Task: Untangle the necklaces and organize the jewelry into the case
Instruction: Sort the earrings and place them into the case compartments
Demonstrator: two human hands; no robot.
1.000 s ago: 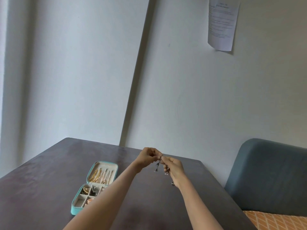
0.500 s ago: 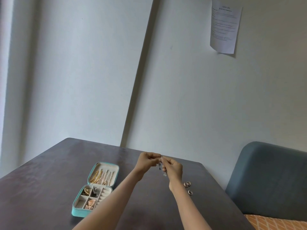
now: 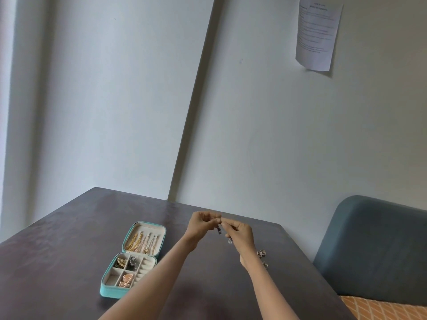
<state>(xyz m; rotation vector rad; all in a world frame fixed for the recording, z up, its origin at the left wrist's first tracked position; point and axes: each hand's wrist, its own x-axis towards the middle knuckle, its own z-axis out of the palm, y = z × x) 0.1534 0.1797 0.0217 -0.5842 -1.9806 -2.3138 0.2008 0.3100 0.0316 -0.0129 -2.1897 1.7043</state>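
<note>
Above the dark table [image 3: 57, 250], my left hand [image 3: 202, 224] and my right hand [image 3: 239, 234] meet fingertip to fingertip. Between them they pinch a thin necklace chain; a small dark pendant [image 3: 219, 230] and a small clear pendant [image 3: 229, 241] dangle below the fingers. To the left an open teal jewelry case [image 3: 108, 291] lies flat. Its lid holds several gold chains [image 3: 141, 242]. Its tray compartments hold small gold and dark pieces. Three rings [image 3: 262, 254] lie on the table just right of my right wrist.
A grey-blue chair back [image 3: 374, 245] stands right of the table, with an orange patterned cushion [image 3: 388, 309] below it. The white wall behind carries a sheet of paper [image 3: 317, 33]. The table's far edge runs close behind my hands.
Both hands sank slightly and stayed together on the chain. The view shifted, and the rings right of my right wrist came into sight.
</note>
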